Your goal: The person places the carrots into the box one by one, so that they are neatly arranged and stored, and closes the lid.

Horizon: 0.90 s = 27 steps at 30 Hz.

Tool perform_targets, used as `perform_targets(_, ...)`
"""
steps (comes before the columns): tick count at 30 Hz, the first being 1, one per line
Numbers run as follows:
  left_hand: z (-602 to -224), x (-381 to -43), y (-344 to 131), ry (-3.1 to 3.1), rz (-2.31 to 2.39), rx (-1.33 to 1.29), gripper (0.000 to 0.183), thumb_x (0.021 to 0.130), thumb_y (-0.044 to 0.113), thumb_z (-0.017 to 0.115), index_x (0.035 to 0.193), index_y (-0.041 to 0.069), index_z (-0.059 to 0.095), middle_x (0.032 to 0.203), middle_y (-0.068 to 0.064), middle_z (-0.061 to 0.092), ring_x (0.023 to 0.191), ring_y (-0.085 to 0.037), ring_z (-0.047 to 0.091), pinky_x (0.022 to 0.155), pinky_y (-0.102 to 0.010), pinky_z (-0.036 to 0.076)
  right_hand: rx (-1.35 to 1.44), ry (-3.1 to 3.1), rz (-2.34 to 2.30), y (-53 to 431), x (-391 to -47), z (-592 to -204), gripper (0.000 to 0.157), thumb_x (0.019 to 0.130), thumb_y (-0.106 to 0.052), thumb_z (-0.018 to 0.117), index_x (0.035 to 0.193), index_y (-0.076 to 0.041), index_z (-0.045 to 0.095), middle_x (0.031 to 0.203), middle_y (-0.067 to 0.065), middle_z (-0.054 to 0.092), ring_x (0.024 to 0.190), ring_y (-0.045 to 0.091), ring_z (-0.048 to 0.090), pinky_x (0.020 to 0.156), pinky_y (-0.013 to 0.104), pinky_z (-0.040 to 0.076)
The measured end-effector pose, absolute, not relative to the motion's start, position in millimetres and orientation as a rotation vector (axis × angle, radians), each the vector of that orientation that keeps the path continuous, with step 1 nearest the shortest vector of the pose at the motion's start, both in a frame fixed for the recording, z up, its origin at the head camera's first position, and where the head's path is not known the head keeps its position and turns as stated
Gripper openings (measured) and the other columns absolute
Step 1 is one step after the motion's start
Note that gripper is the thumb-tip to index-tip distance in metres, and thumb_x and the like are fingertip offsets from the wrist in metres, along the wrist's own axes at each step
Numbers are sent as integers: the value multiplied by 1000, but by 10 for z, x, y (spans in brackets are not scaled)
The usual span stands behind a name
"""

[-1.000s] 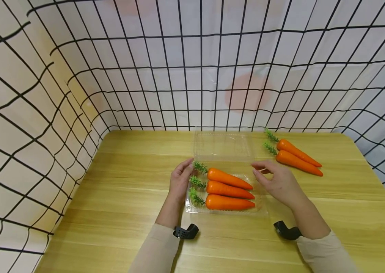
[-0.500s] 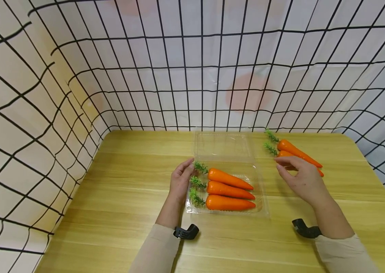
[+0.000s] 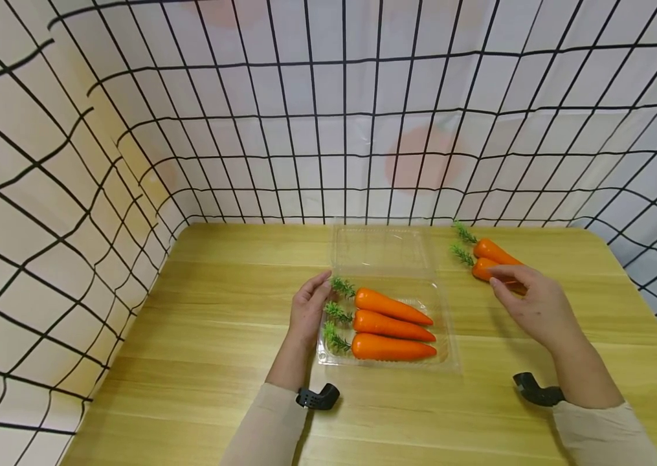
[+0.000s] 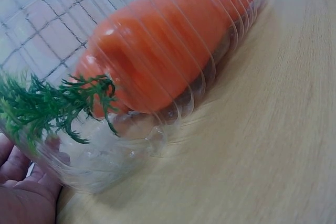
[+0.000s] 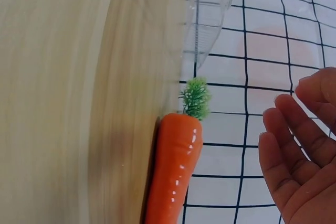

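A: How far along does the packing of the carrots look?

B: By the count, past halfway. Three lie side by side in the clear container (image 3: pixel 322 357): the far packed carrot (image 3: pixel 389 304), the middle packed carrot (image 3: pixel 389 324) and the near packed carrot (image 3: pixel 392 347), tips to the right.

A: And what is left?

B: Two, judging by what lies outside. The far loose carrot (image 3: pixel 491 249) and the near loose carrot (image 3: pixel 481 269) lie close together on the far right of the counter (image 3: pixel 217 323). The lid (image 3: pixel 380 249) is folded back on the far side, so the container isn't closed.

A: Where is the near loose carrot relative to the right hand (image 3: pixel 538 307)?

B: Just beyond its fingertips. From the head, the hand covers the tapering part, leaving the thick end in sight to the left. The right wrist view shows a gap between fingers and carrot.

A: So it has hold of nothing?

B: Nothing. The fingers are loosely bent, with thumb and forefinger apart.

A: And the left hand (image 3: pixel 307 309)?

B: At the container's left edge, near its far corner, fingers up against the plastic. Whether they pinch the rim or merely rest there, one cannot tell.
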<state>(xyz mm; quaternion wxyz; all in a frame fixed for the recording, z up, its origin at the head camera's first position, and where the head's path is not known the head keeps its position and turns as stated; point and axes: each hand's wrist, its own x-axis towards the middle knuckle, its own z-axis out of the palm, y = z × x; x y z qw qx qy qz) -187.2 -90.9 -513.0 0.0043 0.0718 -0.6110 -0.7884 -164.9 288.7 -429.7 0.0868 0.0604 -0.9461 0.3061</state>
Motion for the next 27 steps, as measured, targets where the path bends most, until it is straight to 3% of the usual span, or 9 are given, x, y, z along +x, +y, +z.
perform_targets(4, -5129, -1876, -906, -1912, -2473, 237, 40, 102, 17, 60, 138, 2, 61, 123, -6, 68, 94, -10, 65, 91, -22, 53, 168, -2807, 909, 2908, -1653, -4325, 30, 102, -30, 63, 122, -10, 72, 115, 17, 72, 95, 9, 59, 78, 28, 48)
perform_targets(7, -5127, -1875, -907, -1912, -2466, 239, 39, 102, 17, 60, 138, 1, 61, 124, -8, 67, 93, -10, 65, 91, -22, 53, 174, -2793, 907, 2904, -1654, -4351, 29, 101, -30, 64, 120, -10, 73, 111, 16, 73, 93, 4, 56, 76, 25, 48)
perform_targets(12, -5119, -1871, -906, -1910, -2461, 233, 39, 102, 16, 60, 138, 0, 61, 116, -1, 69, 92, -10, 65, 91, -22, 52, 173, -2789, 920, 2897, -1664, -4383, 30, 101, -30, 64, 121, -9, 72, 110, 17, 74, 99, 26, 62, 77, 29, 47)
perform_targets(16, -5118, -1871, -904, -1892, -2476, 236, 39, 102, 15, 60, 138, 0, 61, 108, 5, 69, 91, -10, 65, 91, -22, 52, 138, -2824, 951, 2942, -1687, -4385, 34, 103, -32, 60, 124, -8, 70, 115, 20, 72, 104, 35, 62, 76, 28, 47)
perform_targets(18, -5118, -1872, -904, -1890, -2473, 240, 39, 102, 15, 60, 137, 0, 61, 106, 6, 69, 91, -10, 65, 91, -22, 52, 113, -2846, 959, 2973, -1705, -4384, 37, 104, -33, 58, 127, -7, 68, 122, 23, 69, 111, 41, 61, 82, 35, 51)
perform_targets(20, -5116, -1871, -902, -1888, -2472, 243, 38, 101, 15, 60, 137, 1, 62, 106, 6, 69, 91, -10, 65, 91, -23, 52, 86, -2857, 965, 3007, -1729, -4388, 38, 104, -33, 56, 129, -6, 67, 128, 26, 66, 117, 46, 58, 87, 50, 53)
perform_targets(23, -5120, -1872, -903, -1895, -2465, 240, 38, 101, 15, 60, 137, 0, 62, 108, 6, 69, 93, -10, 64, 92, -24, 51, 43, -2876, 950, 3066, -1768, -4389, 39, 105, -32, 54, 132, -5, 64, 138, 30, 58, 127, 54, 50, 96, 70, 44)
perform_targets(27, -5121, -1871, -902, -1899, -2467, 237, 39, 102, 15, 60, 138, -1, 61, 109, 5, 67, 93, -11, 64, 93, -25, 50, 16, -2928, 903, 3166, -1837, -4401, 42, 106, -34, 53, 135, -4, 61, 143, 32, 53, 131, 57, 45, 101, 74, 39)
